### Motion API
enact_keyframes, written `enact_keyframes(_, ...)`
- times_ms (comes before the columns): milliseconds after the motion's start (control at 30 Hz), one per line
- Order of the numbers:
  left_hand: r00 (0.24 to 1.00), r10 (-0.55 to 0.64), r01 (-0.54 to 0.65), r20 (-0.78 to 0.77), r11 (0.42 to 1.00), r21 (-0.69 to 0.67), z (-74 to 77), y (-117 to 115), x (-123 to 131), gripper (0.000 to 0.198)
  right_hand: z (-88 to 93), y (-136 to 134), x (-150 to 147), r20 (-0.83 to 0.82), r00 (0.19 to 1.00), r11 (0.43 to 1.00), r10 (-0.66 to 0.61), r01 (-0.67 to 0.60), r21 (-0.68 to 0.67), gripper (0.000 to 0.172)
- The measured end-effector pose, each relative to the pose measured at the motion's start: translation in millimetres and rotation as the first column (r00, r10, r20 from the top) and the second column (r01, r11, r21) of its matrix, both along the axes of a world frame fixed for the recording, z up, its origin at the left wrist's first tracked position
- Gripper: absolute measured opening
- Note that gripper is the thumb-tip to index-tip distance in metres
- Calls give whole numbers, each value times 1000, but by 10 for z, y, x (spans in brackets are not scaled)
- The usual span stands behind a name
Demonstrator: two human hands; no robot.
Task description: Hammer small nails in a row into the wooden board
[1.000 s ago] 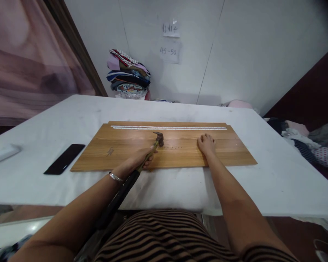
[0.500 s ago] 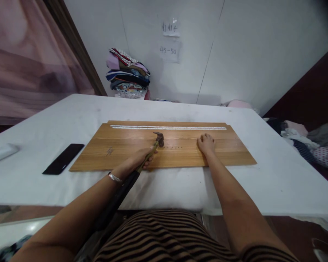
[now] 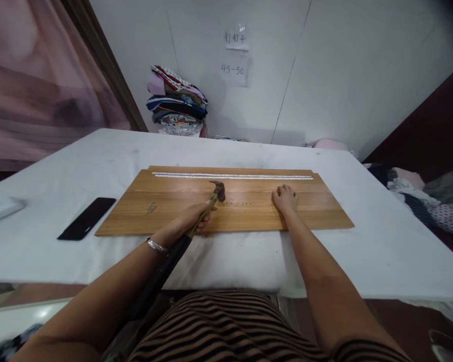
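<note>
- One hammer was in the left hand, fingers wrapped round the handle high up, just below the head; the black grip ran back toward the body.
- The head stood near the left end of a row of small dark dots on the wooden board. Whether it touched the wood could not be told, nor whether the dots were nail heads or holes.
- So high a hold probably suited short, careful taps; a heavier blow would have called for a hold farther back.
- With the claw pointing leftward, the striking face seemed turned down; meeting its mark flat mattered, since a tilted face would likely have glanced off and scarred the wood.
- The right hand rested on the board beyond the row's right end, fingers curled; I could not tell whether anything was under them. Well apart from the head, it seemed safely placed for steadying the wood.
- The board lay flat on the white-topped table, so weight through that hand would have checked sliding.
- Thin grey pieces, perhaps nails, lay loose on the board's left part; gentle blows would have spared them a scattering.
</note>
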State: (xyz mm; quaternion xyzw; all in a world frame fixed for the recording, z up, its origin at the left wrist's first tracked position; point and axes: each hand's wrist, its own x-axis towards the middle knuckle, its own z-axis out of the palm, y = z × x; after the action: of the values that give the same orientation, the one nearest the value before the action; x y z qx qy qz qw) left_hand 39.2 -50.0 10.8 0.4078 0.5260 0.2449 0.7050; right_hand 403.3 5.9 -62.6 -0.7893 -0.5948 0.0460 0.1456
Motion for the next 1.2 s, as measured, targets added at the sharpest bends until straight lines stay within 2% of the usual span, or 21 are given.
enact_keyframes(233, 995, 48, -52, -87, 998, -36, 69, -23, 63, 41, 1, 1, -5, -5, 1000, 1000, -14, 14, -8, 42)
enact_keyframes(533, 999, 26, -27, -42, 1000, -15, 28, -9, 33, 44, 7, 3, -8, 4, 1000, 1000, -12, 12, 0, 41)
enact_keyframes(767, 995, 53, -56, -83, 998, -33, 108, -35, 81, 37, 8, 1, -6, 0, 1000, 1000, -5, 5, -12, 39)
enact_keyframes(1067, 997, 30, -32, -65, 999, -23, 20, -25, 36, 50, 21, 3, -5, 7, 1000, 1000, 0, 0, -27, 39)
enact_keyframes(1200, 999, 22, -21, -38, 1000, 5, 36, -30, 13, 52, 26, 0, -8, 8, 1000, 1000, -1, 2, -31, 39)
